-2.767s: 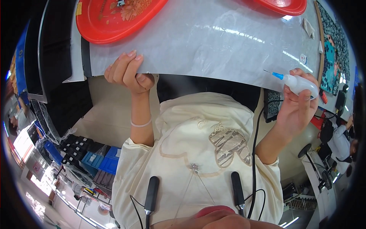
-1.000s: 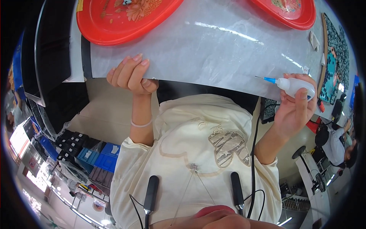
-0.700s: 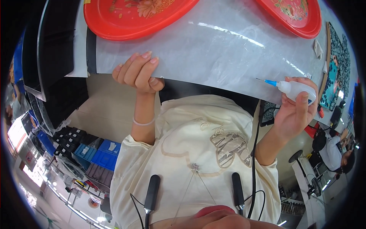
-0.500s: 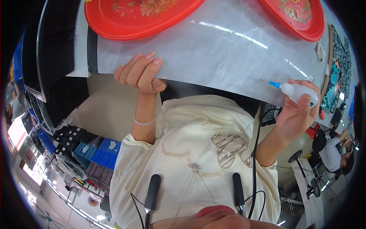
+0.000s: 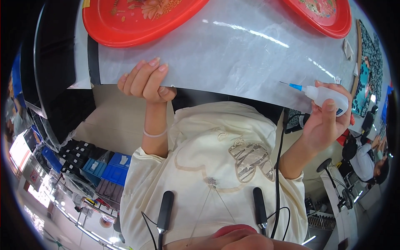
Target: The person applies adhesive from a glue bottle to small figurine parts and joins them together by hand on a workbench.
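My right hand [image 5: 323, 121] grips a small white squeeze bottle [image 5: 327, 98] with a blue needle tip that points left over the near edge of a clear plastic sheet [image 5: 233, 54]. The sheet covers the table in front of me. My left hand [image 5: 146, 81] rests with curled fingers on the sheet's near left edge, holding nothing. A thin bracelet sits on that wrist.
Two red trays lie at the far side, one at the left [image 5: 137, 21] and one at the right [image 5: 327, 16]. A dark patterned mat [image 5: 368, 75] lies at the right. Blue crates [image 5: 106, 171] stand on the floor at my left. Another person [image 5: 368, 160] sits at the right.
The view has shifted, so the table and both hands sit lower in the picture. My right hand has turned the bottle, its tip now pointing left over the sheet. The left hand stays on the edge.
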Motion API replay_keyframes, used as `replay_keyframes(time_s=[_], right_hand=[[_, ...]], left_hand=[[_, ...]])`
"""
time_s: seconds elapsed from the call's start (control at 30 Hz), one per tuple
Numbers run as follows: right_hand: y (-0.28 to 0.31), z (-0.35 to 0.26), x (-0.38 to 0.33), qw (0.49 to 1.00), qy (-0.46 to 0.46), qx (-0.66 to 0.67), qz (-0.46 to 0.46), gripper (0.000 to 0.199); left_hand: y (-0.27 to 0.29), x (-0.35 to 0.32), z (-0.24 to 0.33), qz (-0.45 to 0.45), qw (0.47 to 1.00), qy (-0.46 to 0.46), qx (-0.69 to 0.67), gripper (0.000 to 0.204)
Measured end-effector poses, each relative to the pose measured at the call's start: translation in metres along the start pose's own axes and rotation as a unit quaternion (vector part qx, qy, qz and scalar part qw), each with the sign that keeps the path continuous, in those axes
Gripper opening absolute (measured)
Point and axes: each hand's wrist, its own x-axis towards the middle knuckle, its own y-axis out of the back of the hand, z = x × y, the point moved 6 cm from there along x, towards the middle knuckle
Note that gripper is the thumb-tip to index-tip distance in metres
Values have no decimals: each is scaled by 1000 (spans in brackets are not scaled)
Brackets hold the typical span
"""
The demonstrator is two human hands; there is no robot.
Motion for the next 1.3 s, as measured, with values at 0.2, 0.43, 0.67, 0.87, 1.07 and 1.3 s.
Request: replay_keyframes(time_s=[0.2, 0.43, 0.67, 0.87, 1.07, 1.3], right_hand=[[-20, -8, -2, 999, 7, 29, -33, 37], [-88, -27, -4, 982, 80, 8, -168, 38], [-120, -36, -7, 955, 158, -26, -250, 32], [-126, -36, -11, 951, 158, -64, -260, 29], [-122, -33, -7, 960, 157, -63, -225, 28], [-125, -34, -12, 943, 186, -62, -268, 31]], left_hand=[[-2, 3, 1, 5, 1000, 2, 0, 24], [-1, -1, -1, 27, 1000, -8, -2, 27], [-3, 0, 1, 54, 999, -9, -1, 25], [-2, -2, 0, 54, 999, -4, -9, 23], [-3, -2, 2, 60, 998, -4, -10, 23], [-2, -1, 2, 62, 998, 0, -13, 23]])
